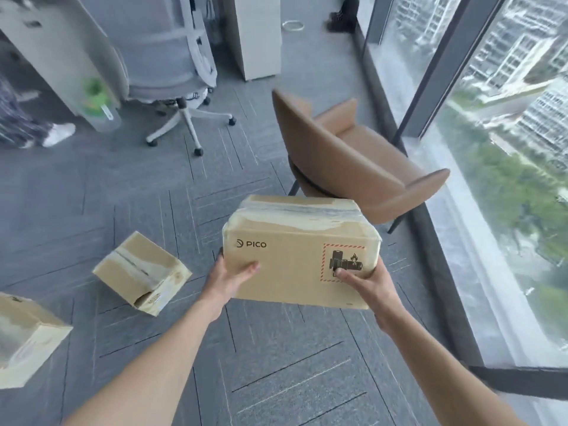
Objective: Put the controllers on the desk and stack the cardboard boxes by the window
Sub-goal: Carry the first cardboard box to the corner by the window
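Both hands up front holding one cardboard box in the air above the grey carpet, no contact with the floor. Left hand grips the box's lower left corner, thumb laid across the printed front face under the PICO logo, other fingers hidden behind or under the box. Right hand grips the lower right corner, thumb pressed on the battery warning label, remaining fingers wrapped round the right side, mostly out of sight. Box is tilted a little, taped top facing up and away, tape wrinkled. It hangs just in front of a brown armchair that stands beside the window on the right. Second box lies tilted on the carpet to the left, one flap end partly open, well apart from the held one. Third box sits at the left edge, partly cut off. Farther back: white office chair on castors, a white cabinet, and someone's white shoe at far left. No controllers or desk surface identifiable; background is blurred.
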`<state>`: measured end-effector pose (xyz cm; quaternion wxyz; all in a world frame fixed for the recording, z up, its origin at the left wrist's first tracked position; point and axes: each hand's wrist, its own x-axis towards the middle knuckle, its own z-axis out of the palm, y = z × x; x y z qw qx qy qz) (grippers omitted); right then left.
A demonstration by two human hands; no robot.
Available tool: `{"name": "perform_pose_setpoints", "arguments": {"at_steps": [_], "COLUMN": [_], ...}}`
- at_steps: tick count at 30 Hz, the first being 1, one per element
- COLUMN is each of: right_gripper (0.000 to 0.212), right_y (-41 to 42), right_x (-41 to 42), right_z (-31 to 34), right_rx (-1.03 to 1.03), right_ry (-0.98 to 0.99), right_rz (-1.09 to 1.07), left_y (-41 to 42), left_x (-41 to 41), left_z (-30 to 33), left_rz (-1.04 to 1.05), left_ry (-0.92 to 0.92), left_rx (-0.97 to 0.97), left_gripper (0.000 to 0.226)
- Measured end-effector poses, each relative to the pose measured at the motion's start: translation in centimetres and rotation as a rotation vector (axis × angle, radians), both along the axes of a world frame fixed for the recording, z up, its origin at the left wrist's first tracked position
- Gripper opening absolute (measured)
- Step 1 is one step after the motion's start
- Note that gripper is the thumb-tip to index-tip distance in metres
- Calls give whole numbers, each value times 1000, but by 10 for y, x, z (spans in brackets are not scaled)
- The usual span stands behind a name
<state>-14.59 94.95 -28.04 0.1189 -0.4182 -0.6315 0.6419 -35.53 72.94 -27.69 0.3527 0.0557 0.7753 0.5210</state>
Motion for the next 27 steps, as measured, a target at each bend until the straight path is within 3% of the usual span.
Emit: {"name": "perform_pose_setpoints", "arguments": {"at_steps": [5, 14, 17, 21, 27], "right_gripper": [63, 68, 71, 56, 59], "right_y": [11, 18, 21, 9, -55], "right_x": [11, 61, 81, 123, 209], "right_z": [126, 310, 362, 425, 492], "right_rx": [31, 160, 213, 297, 436], "right_ry": [94, 231, 258, 292, 261], "right_rz": [-44, -131, -231, -389, -674], "left_y": [16, 44, 66, 94, 110], "left_x": [-2, 39, 48, 65, 127], "left_z": [131, 305, 356, 409, 472], "left_rz": [-51, -94, -163, -296, -563], "left_ry": [96, 204, 275, 342, 364], "left_rx": [49, 227, 307, 408, 590], "left_gripper": [103, 75, 66, 76, 67]}}
